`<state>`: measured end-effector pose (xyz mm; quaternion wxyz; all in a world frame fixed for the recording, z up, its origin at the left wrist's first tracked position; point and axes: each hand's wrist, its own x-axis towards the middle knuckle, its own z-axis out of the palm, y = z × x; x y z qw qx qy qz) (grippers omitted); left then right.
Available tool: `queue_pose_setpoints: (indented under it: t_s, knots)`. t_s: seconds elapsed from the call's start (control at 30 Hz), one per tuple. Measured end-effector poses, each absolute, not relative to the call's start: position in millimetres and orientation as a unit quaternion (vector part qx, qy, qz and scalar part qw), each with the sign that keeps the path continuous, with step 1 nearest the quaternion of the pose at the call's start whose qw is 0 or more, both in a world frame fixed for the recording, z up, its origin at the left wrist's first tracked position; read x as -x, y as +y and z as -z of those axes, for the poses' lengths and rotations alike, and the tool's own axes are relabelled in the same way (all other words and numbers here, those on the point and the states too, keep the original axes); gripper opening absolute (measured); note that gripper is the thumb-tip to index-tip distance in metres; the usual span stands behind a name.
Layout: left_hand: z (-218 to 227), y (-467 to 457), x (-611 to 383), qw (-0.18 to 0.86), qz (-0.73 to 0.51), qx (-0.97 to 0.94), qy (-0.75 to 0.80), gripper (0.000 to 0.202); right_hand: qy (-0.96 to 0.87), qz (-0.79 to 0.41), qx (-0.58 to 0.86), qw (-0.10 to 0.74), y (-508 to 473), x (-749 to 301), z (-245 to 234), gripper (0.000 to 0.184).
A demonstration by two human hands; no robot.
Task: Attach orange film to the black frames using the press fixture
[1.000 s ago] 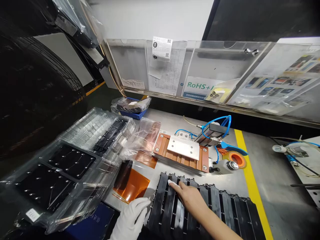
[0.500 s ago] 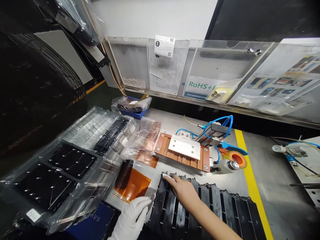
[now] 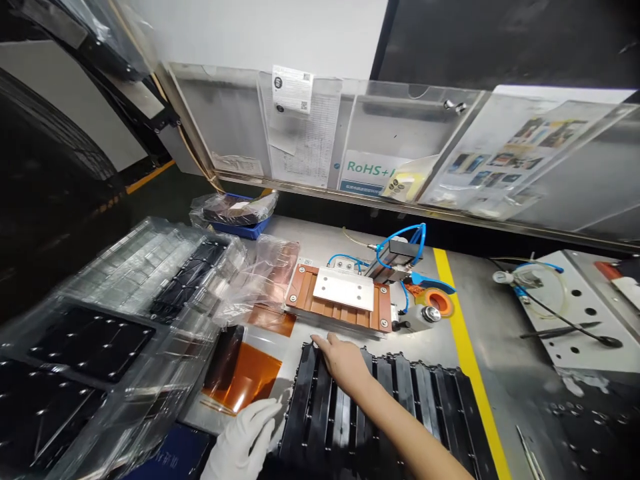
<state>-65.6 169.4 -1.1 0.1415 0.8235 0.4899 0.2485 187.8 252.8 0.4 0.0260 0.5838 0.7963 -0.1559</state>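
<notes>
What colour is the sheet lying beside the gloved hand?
The film is amber orange, shown best in the head view.

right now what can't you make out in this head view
In the head view:
the black ribbed block: the bare right hand hides part of its top, and the bottom edge cuts off its near end
the white-gloved left hand: the bottom edge cuts off the wrist
the printed form: text too small to read
the black panels: glare on the plastic film blurs detail
</notes>
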Motion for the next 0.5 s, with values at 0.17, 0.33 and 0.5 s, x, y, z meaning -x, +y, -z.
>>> queue_pose_setpoints:
  t_s: [0.17, 0.33, 0.5]
  knots:
    - [5, 172, 65, 0.141, -0.253, -0.83, 0.477, 0.025, 0.771, 0.197, -0.602, -0.057, 224, -207, -8, 0.046]
    - [11, 176, 60, 0.142, -0.25, -0.835, 0.469, 0.025, 0.72, 0.255, -0.623, -0.17, 172, -241, -6, 0.044]
    - [17, 178, 54, 0.16, -0.24, -0.837, 0.465, 0.026, 0.566, 0.257, -0.708, -0.335, 146, -328, -2, 0.033]
